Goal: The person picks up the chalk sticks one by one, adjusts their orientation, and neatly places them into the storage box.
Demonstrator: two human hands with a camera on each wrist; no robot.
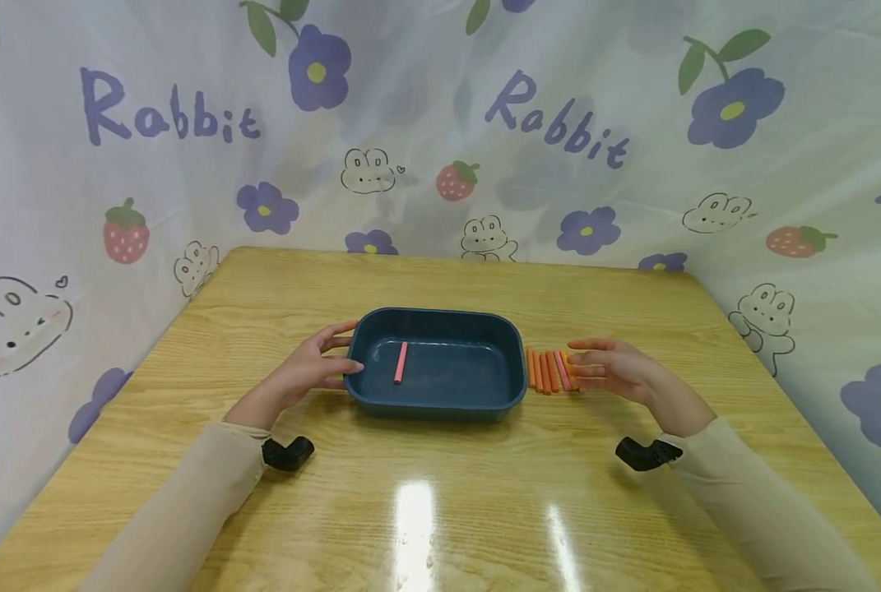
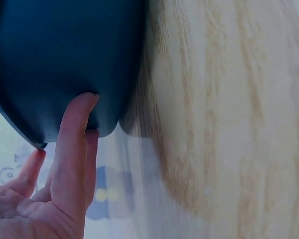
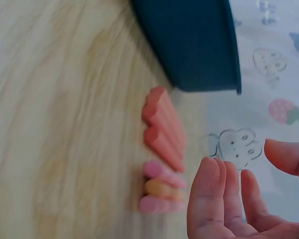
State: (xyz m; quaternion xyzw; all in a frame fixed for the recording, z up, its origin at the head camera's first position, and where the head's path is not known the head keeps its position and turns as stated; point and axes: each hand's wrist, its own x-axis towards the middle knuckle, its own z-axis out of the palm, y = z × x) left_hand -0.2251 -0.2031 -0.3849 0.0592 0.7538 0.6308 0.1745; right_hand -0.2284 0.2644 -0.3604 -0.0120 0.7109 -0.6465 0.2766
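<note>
A dark blue rectangular tub (image 1: 440,409) with rounded corners stands on the table, one pink chalk stick (image 1: 401,363) lying inside toward its left end. My left hand (image 1: 312,367) grips the tub's left end, thumb over the rim and fingers against the outer wall (image 2: 65,64). Beside the tub's right end lies a row of several orange and pink chalk sticks (image 1: 546,372). The right hand (image 1: 621,372) is just right of that row, fingers extended and holding nothing. In the right wrist view, pink and yellow-orange chalk sticks (image 3: 162,188) lie nearest its fingers.
The wood-grain table (image 1: 322,510) reaches back to a white curtain (image 1: 425,99) printed with rabbits, flowers and strawberries, which also hangs along both sides. Each wrist carries a black device, one on the left (image 1: 288,453) and one on the right (image 1: 647,453).
</note>
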